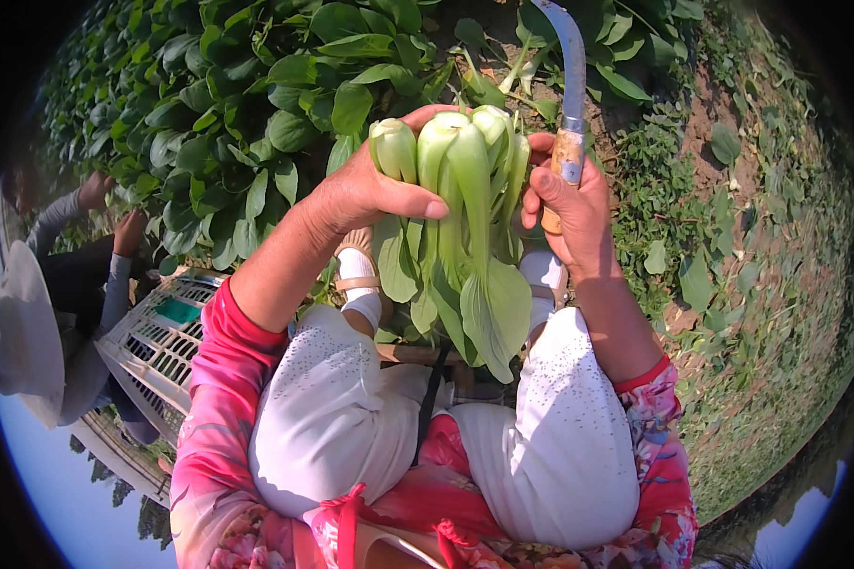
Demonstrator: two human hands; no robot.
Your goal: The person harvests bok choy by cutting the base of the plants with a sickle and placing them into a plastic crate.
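Observation:
My left hand is wrapped around several heads of bok choy, its thumb lying across the pale stalks. Their cut root ends point up and away from me, and the leaves hang down between my knees. In my right hand is a harvesting sickle with a worn wooden handle. Its curved steel blade points away from me, clear of the bunch. The right fingertips are close to the bunch's right side; whether they touch it I cannot tell.
Dense bok choy plants grow ahead and to the left. Beside my left arm stands a white plastic crate, with another person in a pale hat beyond it. Loose leaves and weeds cover the soil on the right.

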